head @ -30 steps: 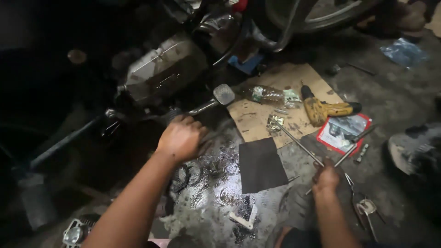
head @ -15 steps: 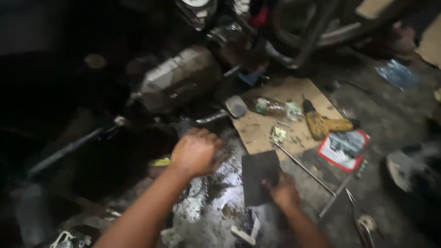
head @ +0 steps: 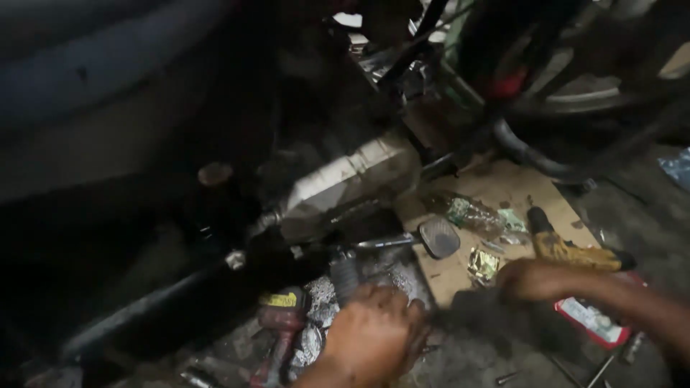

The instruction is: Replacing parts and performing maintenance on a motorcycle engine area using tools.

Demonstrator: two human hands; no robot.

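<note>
Greasy concrete floor [head: 496, 359] is filling the lower part of the view, dark and strewn with tools, in a dim workshop space. A motorcycle is standing over it, its silver engine casing [head: 345, 183] catching the light and a metal foot pedal [head: 438, 237] sticking out on a rod. A flat piece of brown cardboard [head: 503, 187] is lying on the floor beside the engine, carrying a crumpled clear plastic bottle [head: 471, 213] and a yellow and black drill [head: 575, 251]. A red packet [head: 593, 323] is lying at the cardboard's near edge. The left hand [head: 374, 338] is resting low on the floor just below the engine, its grip curled together, though whether it is clamped on anything cannot be told. A red and black tool with a yellow label [head: 280, 320] is lying just beside that hand. The right hand [head: 532, 279] is blurred and reaching over the cardboard near the drill; its grip cannot be told
</note>
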